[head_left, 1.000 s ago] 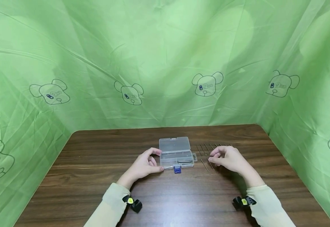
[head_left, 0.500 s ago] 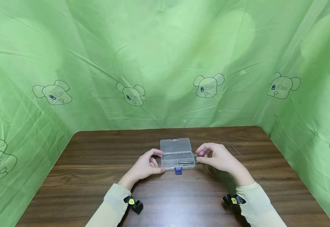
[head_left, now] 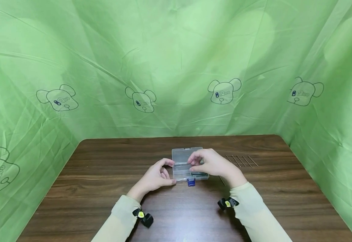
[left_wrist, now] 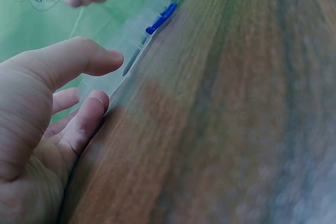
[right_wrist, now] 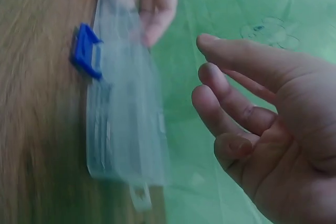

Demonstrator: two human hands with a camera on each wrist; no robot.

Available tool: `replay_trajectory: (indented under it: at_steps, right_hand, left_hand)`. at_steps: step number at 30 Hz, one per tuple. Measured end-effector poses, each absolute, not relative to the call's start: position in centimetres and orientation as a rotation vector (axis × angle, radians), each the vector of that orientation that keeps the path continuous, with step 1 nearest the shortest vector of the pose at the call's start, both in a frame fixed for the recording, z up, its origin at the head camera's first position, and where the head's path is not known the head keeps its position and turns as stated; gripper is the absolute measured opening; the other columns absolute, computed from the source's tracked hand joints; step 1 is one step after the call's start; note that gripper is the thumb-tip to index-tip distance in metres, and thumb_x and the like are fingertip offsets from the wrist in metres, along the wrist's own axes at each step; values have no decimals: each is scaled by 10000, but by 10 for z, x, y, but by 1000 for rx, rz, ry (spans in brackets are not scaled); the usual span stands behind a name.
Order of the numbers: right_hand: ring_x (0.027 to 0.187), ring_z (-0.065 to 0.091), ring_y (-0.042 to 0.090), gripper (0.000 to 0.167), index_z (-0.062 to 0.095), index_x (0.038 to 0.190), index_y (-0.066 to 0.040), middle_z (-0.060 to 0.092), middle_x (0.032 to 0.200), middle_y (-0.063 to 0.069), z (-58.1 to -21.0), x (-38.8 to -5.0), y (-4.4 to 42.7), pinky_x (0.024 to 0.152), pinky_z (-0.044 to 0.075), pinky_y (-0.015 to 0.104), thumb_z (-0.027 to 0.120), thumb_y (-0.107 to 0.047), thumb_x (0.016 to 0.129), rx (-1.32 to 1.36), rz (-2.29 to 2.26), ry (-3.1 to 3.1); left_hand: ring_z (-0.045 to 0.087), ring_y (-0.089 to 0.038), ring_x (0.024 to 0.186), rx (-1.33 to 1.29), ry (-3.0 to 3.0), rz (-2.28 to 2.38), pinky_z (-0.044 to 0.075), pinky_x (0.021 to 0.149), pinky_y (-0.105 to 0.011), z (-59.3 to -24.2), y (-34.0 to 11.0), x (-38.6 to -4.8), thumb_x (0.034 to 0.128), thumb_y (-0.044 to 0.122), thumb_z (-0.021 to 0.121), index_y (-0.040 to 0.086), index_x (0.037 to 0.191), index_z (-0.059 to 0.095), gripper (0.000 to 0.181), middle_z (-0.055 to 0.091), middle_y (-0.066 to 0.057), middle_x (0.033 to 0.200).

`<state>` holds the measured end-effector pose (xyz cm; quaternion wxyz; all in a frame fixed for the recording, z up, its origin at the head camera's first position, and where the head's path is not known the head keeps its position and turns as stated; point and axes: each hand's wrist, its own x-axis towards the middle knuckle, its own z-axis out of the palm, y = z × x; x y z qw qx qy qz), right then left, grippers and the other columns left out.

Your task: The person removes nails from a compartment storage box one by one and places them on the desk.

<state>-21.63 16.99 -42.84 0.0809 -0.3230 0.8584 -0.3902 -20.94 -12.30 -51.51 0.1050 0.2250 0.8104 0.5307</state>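
Note:
A clear plastic box (head_left: 182, 174) lies on the table, its lid (head_left: 180, 155) swung back and its blue latch (head_left: 191, 182) at the front. Several thin metal rods (head_left: 198, 174) lie in its front right compartment. My left hand (head_left: 154, 175) holds the box's left end, thumb at the front corner and a finger at the back. My right hand (head_left: 207, 163) is over the box's right half, hiding part of it. In the right wrist view its thumb (right_wrist: 226, 45) and fingers are bent and apart, with nothing visible between them.
Several similar thin rods (head_left: 242, 161) lie in a row on the table (head_left: 103, 161) right of the box. One more rod (head_left: 222, 180) lies nearer, partly behind my right wrist. Green cloth (head_left: 176, 67) hangs around the table's back and sides.
My right hand has moved left from the rods on the table to above the box. My left hand has stayed at the box's left end.

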Motion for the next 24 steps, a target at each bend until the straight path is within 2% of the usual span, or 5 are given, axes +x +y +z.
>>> replay_trajectory:
  at_steps: [4, 9, 13, 19, 24]
  right_hand:
    - [896, 697, 49, 161, 801, 1067, -86, 775, 971, -46, -437, -223, 152, 879, 627, 427, 883, -120, 932, -1022, -1143, 2505]
    - [925, 714, 73, 147, 811, 1045, -90, 781, 1011, 7, -448, -228, 140, 900, 622, 390, 889, -127, 926, -1013, -1126, 2480]
    - [947, 726, 131, 119, 828, 1002, -135, 765, 1009, -15, -451, -230, 137, 890, 614, 358, 903, -121, 910, -995, -1069, 2501]
    - [860, 668, 39, 101, 858, 956, -133, 742, 954, -69, -453, -233, 136, 800, 568, 243, 923, -109, 883, -1044, -956, 2539]
    - [786, 626, -29, 90, 872, 923, -124, 766, 902, -74, -451, -233, 129, 750, 561, 212, 935, -102, 862, -1090, -883, 2557]
  left_hand:
    - [691, -156, 760, 670, 2401, 1552, 579, 667, -261, -516, -124, -210, 815, 123, 974, 85, 1417, 619, 701, 687, -117, 1273]
    - [686, -150, 753, 682, 2406, 1547, 580, 665, -260, -516, -124, -210, 819, 114, 972, 91, 1411, 625, 687, 693, -115, 1225]
    - [679, -141, 754, 699, 2400, 1563, 582, 672, -258, -514, -123, -209, 812, 91, 969, 57, 1402, 623, 685, 675, -137, 1286]
    - [679, -129, 747, 703, 2404, 1566, 578, 669, -254, -515, -123, -210, 809, 93, 971, 53, 1399, 626, 685, 676, -145, 1296]
    - [681, -128, 745, 710, 2410, 1566, 579, 665, -256, -515, -123, -210, 813, 91, 968, 58, 1399, 628, 677, 675, -161, 1301]
